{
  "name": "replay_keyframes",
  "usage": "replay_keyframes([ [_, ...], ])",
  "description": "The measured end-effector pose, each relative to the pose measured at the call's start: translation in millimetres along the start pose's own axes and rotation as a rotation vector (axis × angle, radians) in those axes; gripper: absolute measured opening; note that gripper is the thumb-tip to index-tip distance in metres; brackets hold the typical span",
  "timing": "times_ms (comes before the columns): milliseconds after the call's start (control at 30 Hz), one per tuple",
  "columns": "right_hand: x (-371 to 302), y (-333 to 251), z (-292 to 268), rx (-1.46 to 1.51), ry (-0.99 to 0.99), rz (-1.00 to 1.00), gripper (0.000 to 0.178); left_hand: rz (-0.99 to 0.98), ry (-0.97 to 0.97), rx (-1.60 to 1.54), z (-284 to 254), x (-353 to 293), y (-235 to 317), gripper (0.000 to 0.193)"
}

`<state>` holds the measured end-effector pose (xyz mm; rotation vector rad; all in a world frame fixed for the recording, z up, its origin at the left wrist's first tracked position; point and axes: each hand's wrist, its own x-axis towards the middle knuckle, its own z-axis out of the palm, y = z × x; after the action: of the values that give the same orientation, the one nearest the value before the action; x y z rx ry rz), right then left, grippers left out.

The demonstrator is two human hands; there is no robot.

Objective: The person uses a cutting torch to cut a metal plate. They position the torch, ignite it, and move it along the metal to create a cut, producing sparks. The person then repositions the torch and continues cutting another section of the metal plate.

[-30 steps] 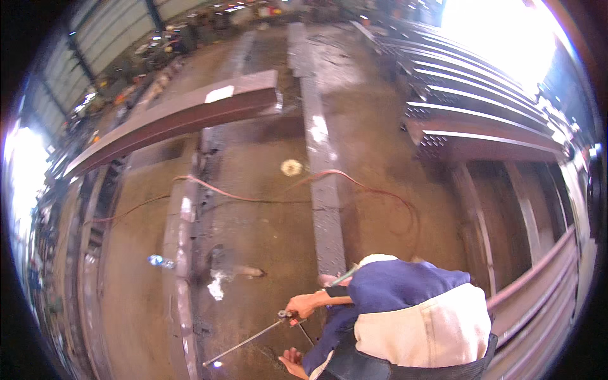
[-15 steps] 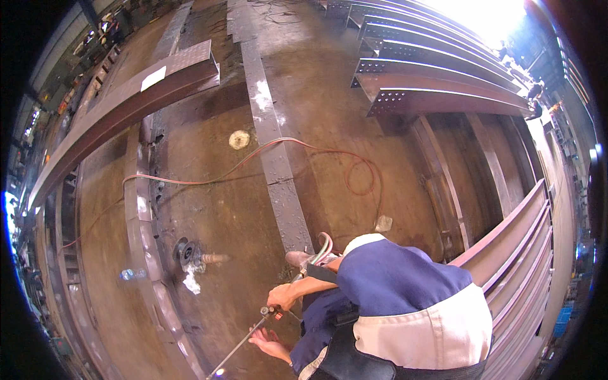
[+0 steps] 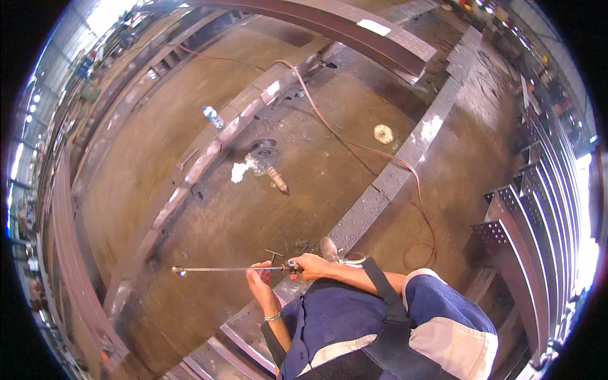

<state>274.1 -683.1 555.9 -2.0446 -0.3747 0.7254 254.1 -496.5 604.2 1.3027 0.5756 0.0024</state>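
A cutting torch (image 3: 215,270) with a long straight metal tube lies level across in front of me, its head pointing left with a bright spot at the tip. My right hand (image 3: 310,266) is closed round its handle, beside the valves. On the tube, left of the valves, the fingers of my left hand (image 3: 258,277) are closed. A small T-shaped piece (image 3: 273,254) shows just above those fingers; whether it belongs to the torch I cannot tell. A hose (image 3: 352,261) shows beside my right forearm.
A long red hose (image 3: 380,153) crosses the floor and a flat steel strip (image 3: 373,212). Beyond stand a bottle (image 3: 213,117), a dark spool (image 3: 263,149) and a pale round disc (image 3: 383,133). Steel beams lie at the far side (image 3: 354,31) and right (image 3: 522,253).
The view has turned, and the torch now lies level instead of slanting down to the left. My left hand, open below the tube before, has come up onto it.
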Motion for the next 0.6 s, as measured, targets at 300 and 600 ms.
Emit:
replay_keyframes([
  [300, 40, -32, 22, -0.032, 0.048, -0.204, 0.027, 0.111, 0.095, -0.119, -34, 0, 23, 0.039],
  [600, 70, -30, 7, -0.166, 0.116, -0.011, 0.042, -0.088, 0.181, 0.031, -116, -14, -1, 0.036],
])
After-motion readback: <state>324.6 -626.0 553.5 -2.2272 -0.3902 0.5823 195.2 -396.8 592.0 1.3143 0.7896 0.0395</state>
